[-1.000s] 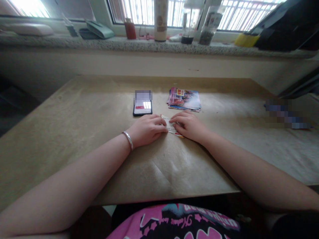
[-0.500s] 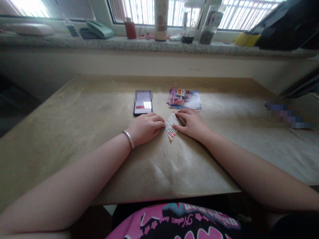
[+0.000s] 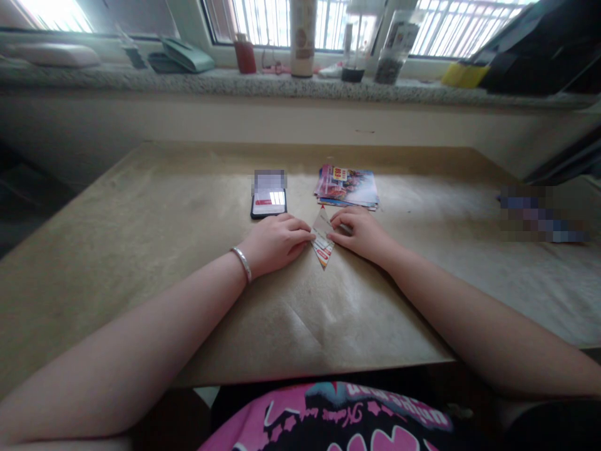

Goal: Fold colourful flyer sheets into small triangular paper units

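Note:
A small folded paper [image 3: 322,240], white with red print and pointed like a diamond, lies on the brown paper-covered table [image 3: 164,219]. My left hand [image 3: 276,240], a silver bracelet on its wrist, rests curled with its fingertips pressing the paper's left edge. My right hand [image 3: 359,230] lies on the other side, fingers bent, fingertips on the paper's right edge. Both hands pinch the fold between them.
A phone [image 3: 269,202] with a lit screen lies just beyond my left hand. A stack of coloured leaflets [image 3: 347,186] sits beyond my right hand. The stone window sill [image 3: 188,80] at the back carries a bottle, cups and other items.
The folded paper went from lying as a flat strip under both hands to a pointed diamond shape standing between the fingertips. My hands shifted slightly apart.

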Demonstrator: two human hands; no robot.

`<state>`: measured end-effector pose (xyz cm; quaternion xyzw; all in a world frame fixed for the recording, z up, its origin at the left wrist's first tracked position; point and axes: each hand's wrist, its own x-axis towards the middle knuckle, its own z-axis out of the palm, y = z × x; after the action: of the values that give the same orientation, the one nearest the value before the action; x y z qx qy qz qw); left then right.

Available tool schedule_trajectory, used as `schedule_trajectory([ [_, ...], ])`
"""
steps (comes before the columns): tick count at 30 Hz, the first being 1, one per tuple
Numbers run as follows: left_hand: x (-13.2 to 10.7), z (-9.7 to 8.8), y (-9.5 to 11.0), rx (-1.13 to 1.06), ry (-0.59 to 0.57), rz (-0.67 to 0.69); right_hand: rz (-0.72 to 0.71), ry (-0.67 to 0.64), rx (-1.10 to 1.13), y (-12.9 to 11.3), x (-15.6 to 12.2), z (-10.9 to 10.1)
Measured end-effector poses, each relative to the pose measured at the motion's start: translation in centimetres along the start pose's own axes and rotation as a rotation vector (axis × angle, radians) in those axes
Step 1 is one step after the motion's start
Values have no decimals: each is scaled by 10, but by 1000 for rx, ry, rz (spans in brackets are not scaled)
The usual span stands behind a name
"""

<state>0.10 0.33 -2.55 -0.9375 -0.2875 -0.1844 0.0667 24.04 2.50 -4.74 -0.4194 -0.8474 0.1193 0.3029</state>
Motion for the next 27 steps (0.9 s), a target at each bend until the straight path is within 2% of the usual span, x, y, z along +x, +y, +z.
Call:
schedule_trajectory([
  [4,0,-1,0,-48,-11,-14,-36,-45,16,-1,-1,-5],
  [11,4,1,1,-114,2,-239,0,-62,-8,-12,3,-4],
  [17,5,5,-1,-40,3,-235,39,-34,-15,-19,4,1],
  [27,7,10,-9,57,63,-196,-29,-20,-91,-14,7,4],
])
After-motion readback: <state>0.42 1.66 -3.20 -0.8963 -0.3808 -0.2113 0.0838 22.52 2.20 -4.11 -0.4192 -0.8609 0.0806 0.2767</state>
